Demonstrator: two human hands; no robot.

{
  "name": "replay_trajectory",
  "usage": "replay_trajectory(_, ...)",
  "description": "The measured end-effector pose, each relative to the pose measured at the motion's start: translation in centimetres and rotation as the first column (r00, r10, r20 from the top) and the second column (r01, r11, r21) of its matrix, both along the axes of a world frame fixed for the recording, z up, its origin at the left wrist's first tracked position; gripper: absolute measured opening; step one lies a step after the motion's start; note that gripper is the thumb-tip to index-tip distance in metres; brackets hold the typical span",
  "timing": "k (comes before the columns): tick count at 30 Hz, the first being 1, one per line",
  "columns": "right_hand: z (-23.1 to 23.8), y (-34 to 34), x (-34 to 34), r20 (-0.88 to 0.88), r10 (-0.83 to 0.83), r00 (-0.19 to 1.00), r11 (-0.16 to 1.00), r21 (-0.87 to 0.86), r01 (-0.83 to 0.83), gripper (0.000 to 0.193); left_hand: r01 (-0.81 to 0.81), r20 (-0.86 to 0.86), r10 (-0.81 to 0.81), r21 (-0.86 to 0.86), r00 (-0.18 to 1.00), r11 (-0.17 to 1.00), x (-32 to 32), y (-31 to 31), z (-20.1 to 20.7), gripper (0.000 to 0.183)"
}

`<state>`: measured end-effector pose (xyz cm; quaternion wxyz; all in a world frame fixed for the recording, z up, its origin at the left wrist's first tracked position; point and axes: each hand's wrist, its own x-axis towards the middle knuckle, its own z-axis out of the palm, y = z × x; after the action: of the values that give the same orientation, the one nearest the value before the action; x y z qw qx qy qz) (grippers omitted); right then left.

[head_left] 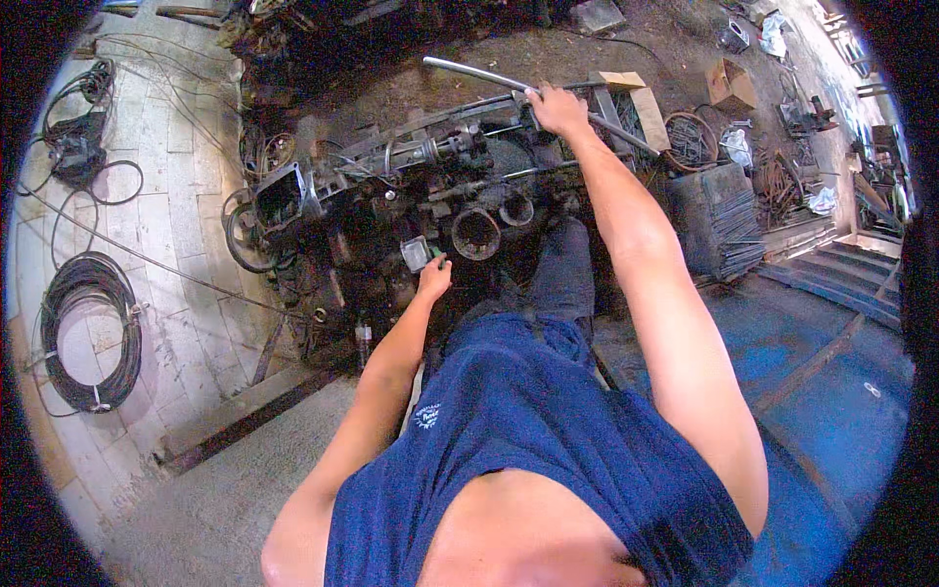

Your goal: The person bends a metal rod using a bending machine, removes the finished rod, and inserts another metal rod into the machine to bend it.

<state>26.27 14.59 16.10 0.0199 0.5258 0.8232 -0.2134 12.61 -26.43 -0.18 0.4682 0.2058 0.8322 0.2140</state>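
My right hand [559,110] reaches far forward, its fingers wrapped round a long, bare metal pipe [479,74]. The pipe slants from upper left down to the right, above the far side of a dark, greasy machine [352,230]. Close to my body, my left hand [435,278] is closed at the machine's near side, beside a small pale square piece [416,254]. A bit of green shows at its fingertips; what it grips is too small to tell. Just right of that hand is a round open metal cylinder [476,234] on the machine.
Coiled black cable [90,333] lies on the light floor at left. Right of the machine stand a stack of dark metal rods or plates [719,220], a round basket of metal pieces [691,140] and a cardboard box [732,84]. A small bottle [364,342] stands near my left forearm.
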Motion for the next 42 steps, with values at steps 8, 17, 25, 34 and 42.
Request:
replay_trajectory(8, -0.3, 0.0, 0.0, -0.024, 0.002, 1.0, 1.0, 0.019, -0.002, 0.062, 0.041, -0.028, -0.042, -0.027, 0.999, 0.999, -0.3, -0.9, -2.0, 0.047)
replay_trajectory(17, -0.3, -0.1, -0.2, -0.021, 0.02, 1.0, 0.999, 0.037, -0.019, 0.062, 0.029, 0.001, -0.029, -0.052, 1.0, 0.998, -0.1, -0.4, -1.2, 0.046)
replay_trajectory(25, 0.1, -0.4, 0.0, -0.019, 0.019, 1.0, 0.998, 0.062, -0.018, 0.061, -0.022, -0.017, 0.021, -0.037, 1.0, 0.999, -0.1, -0.8, -3.0, 0.046)
replay_trajectory(34, 0.2, -0.5, 0.1, -0.045, 0.024, 0.999, 0.997, 0.068, -0.021, 0.061, -0.021, -0.064, 0.019, -0.028, 0.998, 0.999, 0.2, -0.5, -2.1, 0.045)
replay_trajectory(42, -0.4, -0.5, 0.1, -0.037, 0.025, 0.999, 0.994, 0.103, -0.021, 0.06, -0.071, -0.042, 0.069, -0.048, 0.997, 0.996, 0.7, -0.1, -0.5, 0.045)
